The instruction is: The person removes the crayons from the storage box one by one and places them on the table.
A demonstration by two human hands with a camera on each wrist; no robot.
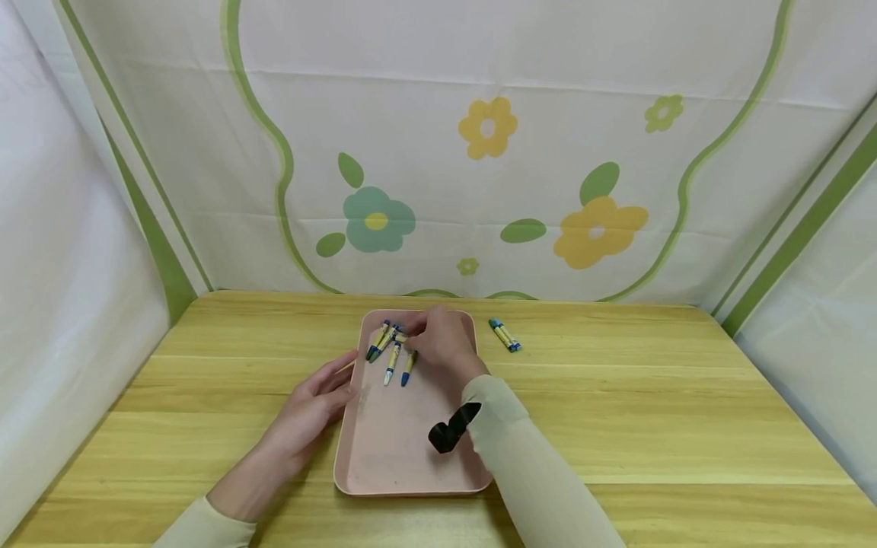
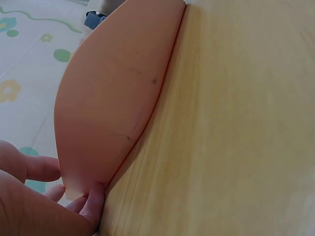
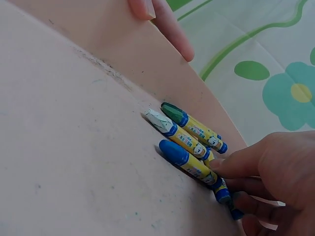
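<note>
A pink tray (image 1: 397,449) stands on the wooden table, with several yellow-wrapped crayons near its far left corner. In the right wrist view, a green crayon (image 3: 197,129), a pale crayon (image 3: 184,138) and a blue crayon (image 3: 197,169) lie side by side on the tray floor. My right hand (image 1: 441,342) reaches over their far ends. Its thumb and fingers pinch a crayon (image 3: 236,212), mostly hidden behind the fingers. My left hand (image 1: 311,407) touches the tray's left wall with fairly straight fingers, its fingertips at the rim and outer side.
Two crayons (image 1: 505,335) lie together on the table (image 1: 617,426), right of the tray's far end. A white curtain (image 1: 425,76) with printed flowers hangs behind the table. A black wrist camera (image 1: 448,432) on the right arm hangs over the tray.
</note>
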